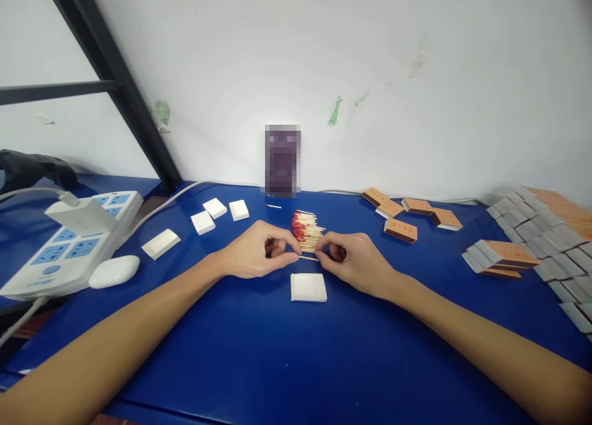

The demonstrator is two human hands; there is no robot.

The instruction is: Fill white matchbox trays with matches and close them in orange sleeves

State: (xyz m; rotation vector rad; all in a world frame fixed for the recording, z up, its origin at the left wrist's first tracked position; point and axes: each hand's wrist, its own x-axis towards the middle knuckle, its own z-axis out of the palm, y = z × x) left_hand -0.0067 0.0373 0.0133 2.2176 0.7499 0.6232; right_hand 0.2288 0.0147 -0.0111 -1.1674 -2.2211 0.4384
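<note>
In the middle of the blue table lies a pile of red-tipped matches point(307, 232), their heads mostly to the left. A single matchstick point(309, 258) spans the gap between my two hands at the near edge of the pile. My left hand point(259, 249) pinches its left end with thumb and forefinger; the match head is hidden there. At the other end, the thumb and forefinger of my right hand point(354, 261) close on the stick. Just nearer to me is a white matchbox tray point(308, 287), lying flat.
More white trays point(161, 244) lie at the left, by a power strip point(69, 252) and a white earbud case point(114, 272). Orange matchboxes point(400, 230) are scattered at the back right, with stacked matchboxes point(502, 255) farther right. A blurred phone-like object point(282, 161) leans against the wall.
</note>
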